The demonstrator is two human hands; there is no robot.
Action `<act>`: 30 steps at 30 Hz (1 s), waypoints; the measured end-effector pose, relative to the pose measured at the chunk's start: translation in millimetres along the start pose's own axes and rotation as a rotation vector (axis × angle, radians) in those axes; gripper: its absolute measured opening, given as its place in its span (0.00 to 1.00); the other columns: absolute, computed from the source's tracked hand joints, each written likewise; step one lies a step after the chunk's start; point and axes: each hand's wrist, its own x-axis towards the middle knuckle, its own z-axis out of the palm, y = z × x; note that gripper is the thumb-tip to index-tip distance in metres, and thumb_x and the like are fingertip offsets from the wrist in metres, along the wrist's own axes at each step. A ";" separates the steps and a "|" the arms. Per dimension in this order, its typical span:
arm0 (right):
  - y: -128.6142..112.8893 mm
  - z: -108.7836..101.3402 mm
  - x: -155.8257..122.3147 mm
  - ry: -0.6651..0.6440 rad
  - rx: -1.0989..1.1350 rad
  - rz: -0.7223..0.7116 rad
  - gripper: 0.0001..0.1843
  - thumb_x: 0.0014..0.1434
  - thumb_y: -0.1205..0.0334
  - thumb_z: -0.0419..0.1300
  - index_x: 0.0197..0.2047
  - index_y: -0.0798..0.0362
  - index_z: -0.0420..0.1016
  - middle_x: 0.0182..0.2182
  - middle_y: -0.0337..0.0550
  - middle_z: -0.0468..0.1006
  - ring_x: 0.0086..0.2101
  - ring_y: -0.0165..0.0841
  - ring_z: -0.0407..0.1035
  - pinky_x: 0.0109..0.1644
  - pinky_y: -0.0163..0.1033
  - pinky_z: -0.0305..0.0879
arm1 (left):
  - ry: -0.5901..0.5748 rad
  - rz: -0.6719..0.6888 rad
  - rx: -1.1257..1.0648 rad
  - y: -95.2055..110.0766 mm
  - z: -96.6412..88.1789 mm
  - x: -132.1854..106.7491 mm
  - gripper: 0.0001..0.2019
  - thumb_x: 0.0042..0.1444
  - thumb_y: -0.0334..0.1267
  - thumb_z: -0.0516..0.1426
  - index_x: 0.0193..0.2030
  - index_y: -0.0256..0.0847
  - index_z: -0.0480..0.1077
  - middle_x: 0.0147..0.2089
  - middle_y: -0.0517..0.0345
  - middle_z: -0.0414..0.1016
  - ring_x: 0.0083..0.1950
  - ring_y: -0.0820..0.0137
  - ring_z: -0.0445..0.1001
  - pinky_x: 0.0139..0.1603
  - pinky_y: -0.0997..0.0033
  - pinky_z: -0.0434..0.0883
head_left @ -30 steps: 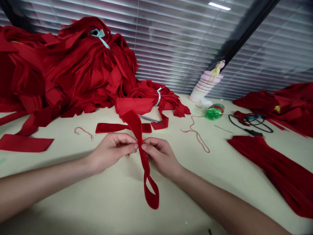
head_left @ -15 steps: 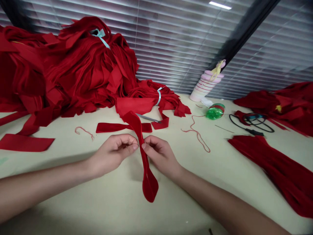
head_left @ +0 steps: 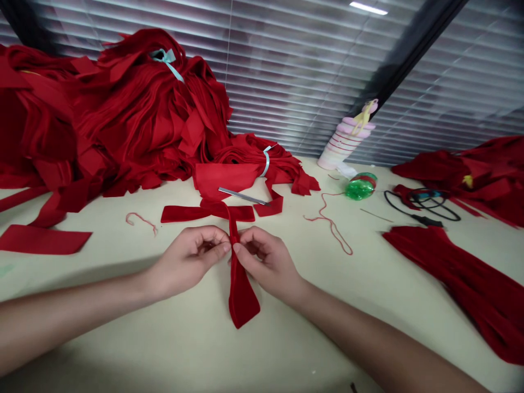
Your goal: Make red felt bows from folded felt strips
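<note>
A red velvet ribbon strip [head_left: 243, 300] runs away from me between my two hands, gathered narrow at its middle and flaring at the near end. My left hand [head_left: 194, 256] is closed, thumb and fingertips pinched at the gathered part from the left. From the other side my right hand [head_left: 266, 256] pinches the same spot, thumb on top. Whether a needle or thread sits between the fingertips I cannot make out. Just beyond, another red velvet strip [head_left: 184, 213] lies crosswise under the far end. Metal tweezers or a similar slim tool [head_left: 243, 195] rests behind it.
Big heaps of red fabric strips [head_left: 123, 114] stand back left, with a smaller tied bundle [head_left: 249, 158]. Toward the right are loose red thread [head_left: 333, 229], a green plastic-wrapped spool [head_left: 360, 186], a black cable [head_left: 409, 210], a pink-white cylinder [head_left: 344, 142] and stacked velvet strips [head_left: 450, 278].
The ribbon's far end has dropped toward the table, uncovering more of the metal tool. Its near end has swung slightly left and turned. Both hands have stayed nearly in place, fingertips now closer together.
</note>
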 end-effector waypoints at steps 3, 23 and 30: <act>0.7 0.5 -1.5 0.051 -0.077 -0.093 0.10 0.55 0.62 0.58 0.24 0.50 0.61 0.21 0.34 0.65 0.21 0.26 0.59 0.23 0.33 0.57 | 0.010 -0.005 -0.005 -1.8 0.7 0.5 0.10 0.57 0.42 0.55 0.30 0.38 0.68 0.27 0.62 0.65 0.30 0.74 0.62 0.31 0.75 0.61; 2.9 -1.8 1.1 0.021 0.131 0.074 0.19 0.44 0.53 0.70 0.23 0.51 0.63 0.20 0.34 0.70 0.22 0.27 0.63 0.25 0.35 0.60 | 0.041 0.037 -0.030 -1.8 -0.6 1.3 0.08 0.54 0.40 0.58 0.29 0.38 0.73 0.28 0.59 0.73 0.31 0.73 0.69 0.32 0.75 0.68; 2.4 -2.2 0.2 0.044 0.112 0.000 0.11 0.49 0.59 0.66 0.25 0.52 0.67 0.23 0.37 0.72 0.24 0.28 0.67 0.28 0.35 0.65 | 0.105 0.067 -0.014 -1.3 -0.1 1.9 0.07 0.54 0.38 0.58 0.29 0.38 0.73 0.28 0.59 0.74 0.29 0.73 0.70 0.30 0.75 0.69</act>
